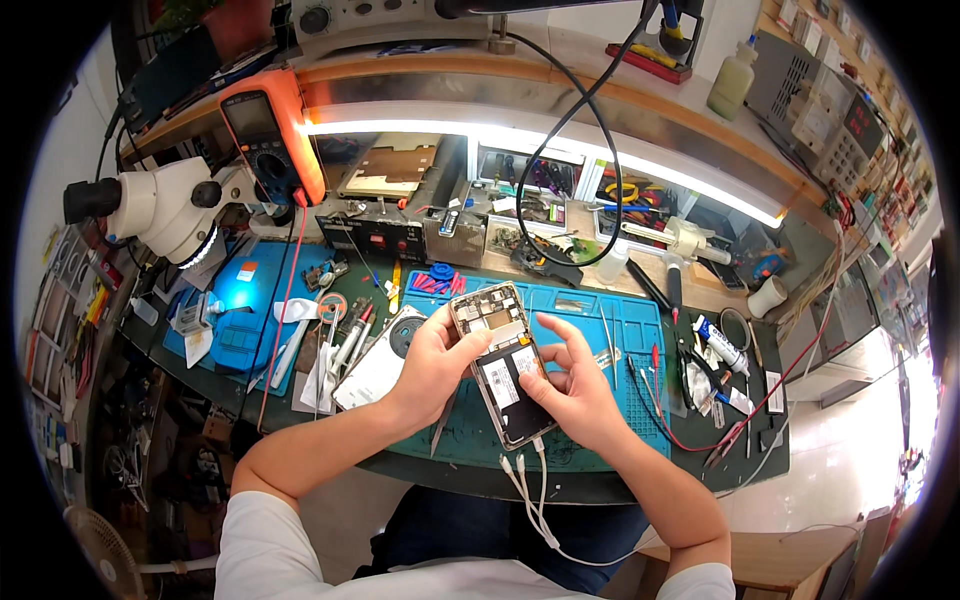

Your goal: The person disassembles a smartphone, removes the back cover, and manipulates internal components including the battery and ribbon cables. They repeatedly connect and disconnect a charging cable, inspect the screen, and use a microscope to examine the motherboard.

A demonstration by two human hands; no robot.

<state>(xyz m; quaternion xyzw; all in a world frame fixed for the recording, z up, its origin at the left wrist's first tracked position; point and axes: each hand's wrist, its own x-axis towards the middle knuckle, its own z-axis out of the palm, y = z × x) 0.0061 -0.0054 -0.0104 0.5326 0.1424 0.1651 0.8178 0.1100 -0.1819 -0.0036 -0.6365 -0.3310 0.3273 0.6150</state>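
An opened smartphone (520, 405), its back off, tilts over the blue work mat; a board and shields show at its top, a black battery with a white label below. My left hand (432, 362) grips its left side, thumb over the board area. My right hand (578, 392) lays its thumb on the battery by the right edge; its index finger is raised off the phone. The fingertips behind the phone are hidden. A white multi-plug cable (535, 515) reaches the phone's lower end, its other plugs hanging loose beside it.
The blue mat (635, 390) lies under my hands. A white microscope (165, 205) and an orange multimeter (275, 140) stand at the left. Test leads, tweezers and a glue tube (720, 345) lie at the right. A black cable loop (570, 150) hangs ahead.
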